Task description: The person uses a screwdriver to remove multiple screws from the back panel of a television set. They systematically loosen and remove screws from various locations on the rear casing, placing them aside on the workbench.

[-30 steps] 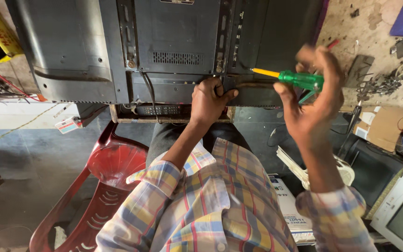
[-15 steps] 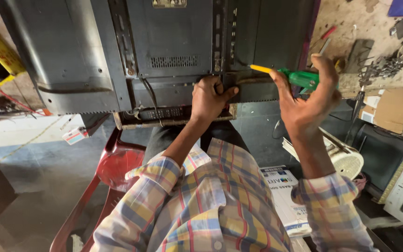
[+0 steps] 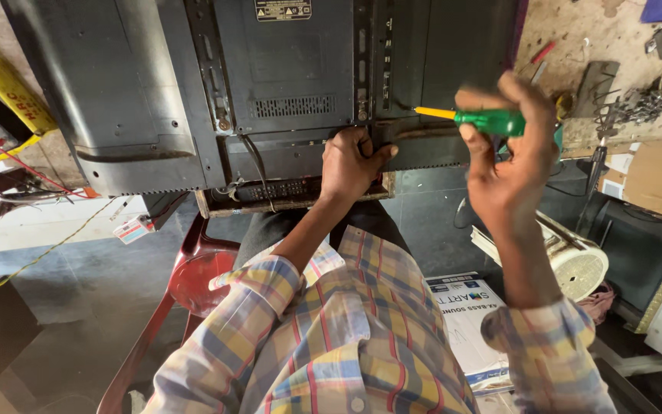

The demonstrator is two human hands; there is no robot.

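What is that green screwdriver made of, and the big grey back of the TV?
The screwdriver in the right hand looks like see-through green plastic, glossy, with a yellow shaft cover. The TV back panel seems to be matte grey plastic with moulded vent slots; its upright brackets look like metal.

The screwdriver [image 3: 478, 119] has a green handle and a yellow shaft. It lies flat and points left at the back of the big dark television [image 3: 285, 84], which stands on its edge.
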